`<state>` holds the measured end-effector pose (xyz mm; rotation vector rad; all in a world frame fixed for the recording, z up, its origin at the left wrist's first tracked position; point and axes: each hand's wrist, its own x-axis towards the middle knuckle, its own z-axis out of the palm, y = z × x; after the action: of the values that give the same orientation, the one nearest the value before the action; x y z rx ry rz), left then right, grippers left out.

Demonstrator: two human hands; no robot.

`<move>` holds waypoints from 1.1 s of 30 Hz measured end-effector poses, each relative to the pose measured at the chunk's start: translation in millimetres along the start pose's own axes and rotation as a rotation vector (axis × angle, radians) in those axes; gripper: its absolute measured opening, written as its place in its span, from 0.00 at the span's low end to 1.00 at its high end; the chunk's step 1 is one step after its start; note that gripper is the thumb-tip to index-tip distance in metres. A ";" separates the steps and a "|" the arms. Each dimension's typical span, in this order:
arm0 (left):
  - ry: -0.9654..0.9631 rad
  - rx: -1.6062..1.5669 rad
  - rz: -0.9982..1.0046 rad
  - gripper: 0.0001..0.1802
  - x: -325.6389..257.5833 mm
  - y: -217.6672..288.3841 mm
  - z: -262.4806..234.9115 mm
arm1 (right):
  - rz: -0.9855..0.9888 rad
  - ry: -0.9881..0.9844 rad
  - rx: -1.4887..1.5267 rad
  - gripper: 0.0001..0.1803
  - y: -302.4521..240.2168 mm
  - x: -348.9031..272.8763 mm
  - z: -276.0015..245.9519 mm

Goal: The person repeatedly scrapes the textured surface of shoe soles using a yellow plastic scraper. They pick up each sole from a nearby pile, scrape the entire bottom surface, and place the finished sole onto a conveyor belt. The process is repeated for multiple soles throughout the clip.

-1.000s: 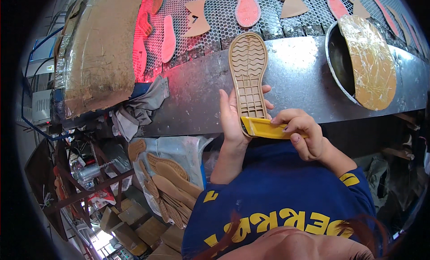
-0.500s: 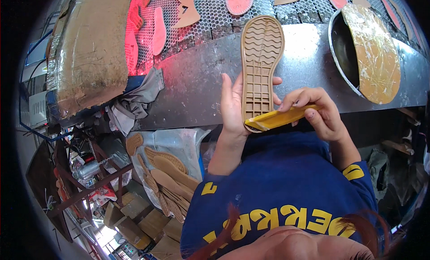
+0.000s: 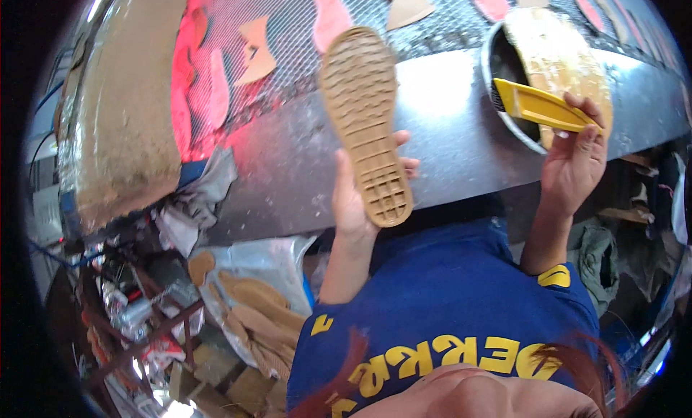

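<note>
My left hand (image 3: 355, 194) holds a tan rubber shoe sole (image 3: 366, 119) upright by its heel, tread side toward me, over the metal bench edge (image 3: 281, 166). My right hand (image 3: 574, 162) is raised to the right and grips a flat yellow plastic tool (image 3: 540, 107). The tool's tip points left, in front of a round glue-crusted pot (image 3: 559, 65). The two hands are well apart.
A mesh table (image 3: 288, 14) behind the bench carries pink and tan cut shoe pieces. A large glue-coated slab (image 3: 126, 108) stands at the left with rags (image 3: 194, 209) below it. A bag of tan soles (image 3: 252, 310) lies on the floor at lower left.
My right hand has pulled the yellow tool off the sole's heel and swung it up to the right, toward the pot. My left hand tilted the sole slightly left.
</note>
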<state>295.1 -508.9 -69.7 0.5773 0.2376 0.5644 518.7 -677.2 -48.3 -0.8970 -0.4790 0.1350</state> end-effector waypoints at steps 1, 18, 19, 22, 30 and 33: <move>0.037 0.034 0.059 0.36 -0.2 -2.2 2.7 | -0.015 -0.017 -0.024 0.20 -2.1 1.5 -4.3; -0.019 0.670 0.492 0.45 -13.4 -10.6 12.9 | -0.214 -0.101 -0.758 0.09 6.8 -1.3 -8.5; -0.012 0.671 0.498 0.45 -14.3 -11.3 13.5 | -0.150 -0.108 -0.758 0.09 6.1 -0.3 -8.7; -0.009 0.695 0.453 0.43 -15.8 -10.1 18.0 | -0.056 -0.080 -0.562 0.10 10.7 2.3 -15.1; 0.013 0.731 0.515 0.40 -14.2 -19.3 28.0 | -0.094 -0.104 -0.153 0.19 14.9 -22.6 14.7; 0.035 0.833 0.547 0.39 -13.7 -20.4 37.3 | -0.307 -0.296 -0.518 0.19 12.1 -34.1 22.3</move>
<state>306.2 -547.5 -50.1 1.4659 0.3518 1.0101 479.3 -664.3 -57.6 -1.3035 -0.9483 -0.1474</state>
